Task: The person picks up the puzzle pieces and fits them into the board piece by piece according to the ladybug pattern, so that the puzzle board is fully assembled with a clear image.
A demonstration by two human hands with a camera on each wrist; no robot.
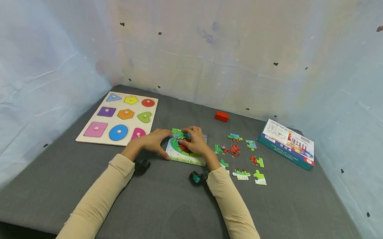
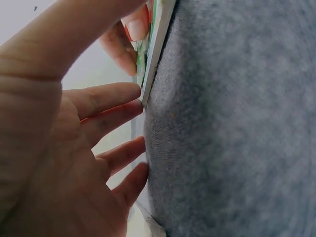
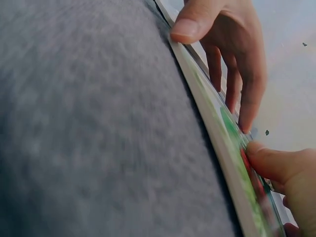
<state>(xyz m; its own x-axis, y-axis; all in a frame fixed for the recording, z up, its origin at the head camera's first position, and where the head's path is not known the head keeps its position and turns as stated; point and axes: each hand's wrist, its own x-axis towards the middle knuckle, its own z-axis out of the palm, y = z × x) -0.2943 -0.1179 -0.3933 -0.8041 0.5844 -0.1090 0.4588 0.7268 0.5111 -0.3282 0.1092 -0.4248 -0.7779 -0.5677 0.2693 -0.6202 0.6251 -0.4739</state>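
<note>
A square jigsaw board with a ladybird picture lies on the grey table. My left hand rests at its left edge: the thumb touches the near edge and the fairly straight fingers meet the board's rim. My right hand arches over the board's upper middle, its fingertips pressing a piece flat onto the picture. From the right wrist, the left hand is seen reaching over the far edge. Neither hand lifts anything.
Several loose green and red jigsaw pieces lie right of the board. A teal box sits at the far right, a small red block at the back. A wooden shape board with coloured pegged shapes lies at the left.
</note>
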